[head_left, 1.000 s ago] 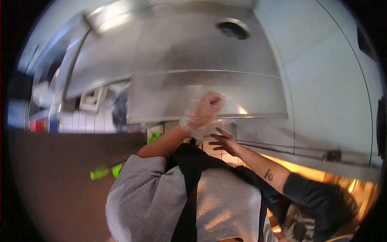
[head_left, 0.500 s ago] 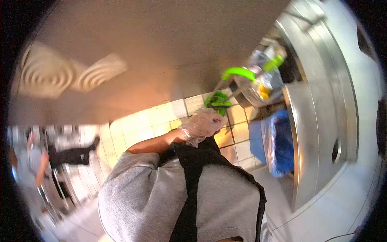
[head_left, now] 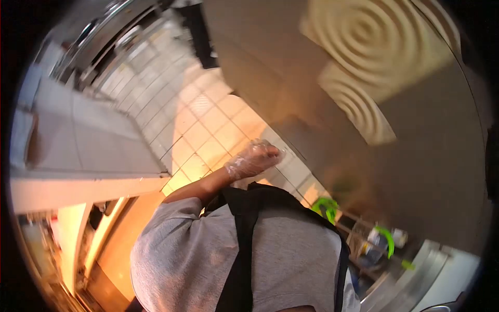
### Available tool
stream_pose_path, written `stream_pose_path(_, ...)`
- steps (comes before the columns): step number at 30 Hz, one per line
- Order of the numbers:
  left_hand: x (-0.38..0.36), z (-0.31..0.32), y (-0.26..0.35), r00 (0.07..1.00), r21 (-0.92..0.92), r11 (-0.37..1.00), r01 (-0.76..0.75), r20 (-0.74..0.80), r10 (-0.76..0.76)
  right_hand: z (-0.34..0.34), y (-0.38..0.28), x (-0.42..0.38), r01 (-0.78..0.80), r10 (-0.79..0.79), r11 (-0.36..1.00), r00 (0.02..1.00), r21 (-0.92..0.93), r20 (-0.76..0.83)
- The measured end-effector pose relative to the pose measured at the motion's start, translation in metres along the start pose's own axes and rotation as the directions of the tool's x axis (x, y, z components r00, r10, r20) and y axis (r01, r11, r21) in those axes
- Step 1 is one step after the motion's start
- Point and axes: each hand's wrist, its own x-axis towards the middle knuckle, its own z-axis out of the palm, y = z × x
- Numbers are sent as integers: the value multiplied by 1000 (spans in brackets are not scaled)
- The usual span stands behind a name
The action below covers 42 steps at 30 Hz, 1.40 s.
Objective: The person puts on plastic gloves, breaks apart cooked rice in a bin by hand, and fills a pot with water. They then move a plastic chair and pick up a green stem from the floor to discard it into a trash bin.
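My left hand point(head_left: 255, 160), in a clear plastic glove, is out in front of my chest above the tiled floor. Its fingers are curled in, and whatever they may hold is hidden. The hand touches no surface that I can see. My right hand is out of view. Below and to the right of the gloved hand are a bright green curved object point(head_left: 325, 208) and a green curved handle point(head_left: 387, 242) near wrapped items, all blurred.
A brown wall point(head_left: 416, 171) with cream ripple-pattern panels point(head_left: 374, 47) stands to the right. Light floor tiles point(head_left: 208, 125) run ahead. At left is a pale counter point(head_left: 99, 130) with lit wooden shelving point(head_left: 122, 234) below. A person's dark trouser leg point(head_left: 197, 31) shows at the top.
My view has swung left: the wall panels now appear at upper right, and the green handles have shifted to lower right. The blue bin has mostly left view. My left hand stays curled.
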Motion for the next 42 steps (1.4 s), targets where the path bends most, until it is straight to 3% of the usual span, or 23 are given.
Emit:
stream_pose_path(1, -11, -28, -18, 994, -116, 991, 73, -77, -82, -7, -27, 23, 36, -34, 998, 999, -53, 27)
stream_pose_path(2, -21, -58, -52, 961, -97, 986, 138, -230, -157, -11, -62, 49, 67, -62, 992, 997, -109, 55)
stream_pose_path(4, -58, -110, -71, 869, 12, 986, 167, -473, -142, -16, -124, 89, 146, -131, 972, 987, -186, 93)
stream_pose_path(5, -64, -128, -79, 846, 14, 982, 188, -510, -155, -22, -157, 110, 187, -166, 958, 980, -216, 113)
stream_pose_path(7, -82, -169, -109, 743, -224, 879, 420, -471, -475, -20, -232, 147, 260, -229, 930, 962, -260, 146)
stream_pose_path(10, -92, -208, -131, 674, -237, 905, 354, -606, -423, -15, -332, 196, 345, -299, 890, 935, -298, 189)
stream_pose_path(13, -80, -239, -146, 603, -313, 877, 365, -638, -479, -10, -404, 238, 406, -338, 843, 910, -353, 240)
stream_pose_path(16, -65, -291, -187, 536, -348, 843, 410, -656, -531, -1, -474, 291, 447, -341, 788, 889, -424, 304)
stream_pose_path(20, -55, -354, -265, 434, -369, 877, 307, -766, -474, -2, -566, 364, 502, -314, 683, 857, -531, 408)
stream_pose_path(21, -53, -381, -270, 413, -321, 842, 433, -760, -502, -4, -597, 381, 522, -311, 651, 845, -551, 434)
stream_pose_path(22, -50, -408, -272, 384, -274, 786, 554, -754, -533, -4, -633, 399, 544, -310, 614, 833, -572, 459)
stream_pose_path(23, -45, -430, -270, 299, -385, 736, 557, -734, -610, -4, -672, 413, 565, -310, 579, 819, -588, 482)
stream_pose_path(28, -49, -490, -318, 135, -432, 716, 548, -799, -586, 18, -929, 434, 634, -359, 434, 774, -640, 522)
stream_pose_path(31, -58, -522, -375, 79, -354, 575, 738, -801, -594, 74, -1066, 481, 739, -507, 390, 671, -550, 542)
stream_pose_path(33, -64, -548, -414, 30, -359, 560, 746, -822, -568, 119, -1139, 525, 857, -669, 309, 504, -413, 546)
stream_pose_path(35, -65, -584, -457, -38, -445, 535, 718, -793, -608, 141, -1190, 529, 857, -661, 303, 504, -417, 557)
stream_pose_path(36, -67, -618, -476, -50, -443, 541, 715, -804, -592, 154, -1223, 540, 856, -666, 302, 505, -420, 549)
stream_pose_path(38, -67, -668, -501, 102, -235, 549, 802, -851, -515, 177, -1225, 597, 855, -620, 343, 517, -389, 590)
stream_pose_path(39, -66, -701, -511, 161, -153, 587, 795, -880, -447, 177, -1237, 605, 861, -570, 168, 482, -480, 666)
stream_pose_path(40, -62, -732, -527, 148, -161, 588, 793, -885, -442, 175, -1246, 614, 841, -498, -19, 462, -541, 734)
stream_pose_path(42, -54, -793, -562, 230, -36, 659, 751, -922, -312, 178, -1251, 657, 818, -419, -411, 223, -403, 880)
